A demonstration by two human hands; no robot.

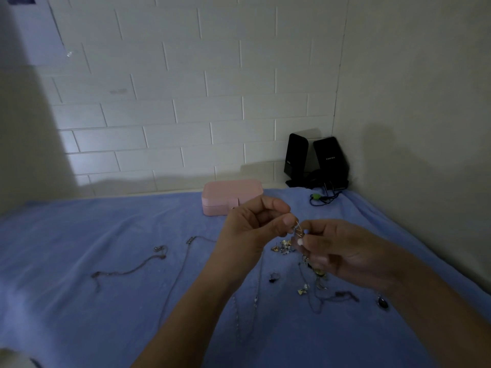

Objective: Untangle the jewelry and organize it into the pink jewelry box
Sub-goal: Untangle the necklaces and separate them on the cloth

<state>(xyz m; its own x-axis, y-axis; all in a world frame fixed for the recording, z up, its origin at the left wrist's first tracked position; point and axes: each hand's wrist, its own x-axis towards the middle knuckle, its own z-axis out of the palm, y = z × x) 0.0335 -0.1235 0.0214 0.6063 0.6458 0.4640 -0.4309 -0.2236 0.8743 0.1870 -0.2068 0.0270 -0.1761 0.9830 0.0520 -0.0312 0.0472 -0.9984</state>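
Left hand (252, 227) and right hand (342, 253) both pinch the gold tangle (298, 227); tug too hard and it could tighten or snap.

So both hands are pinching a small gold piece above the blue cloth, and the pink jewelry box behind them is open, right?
Not quite: the head view shows the pink jewelry box shut, lid down. The rest holds: the left hand and right hand pinch a small gold piece above the blue cloth.
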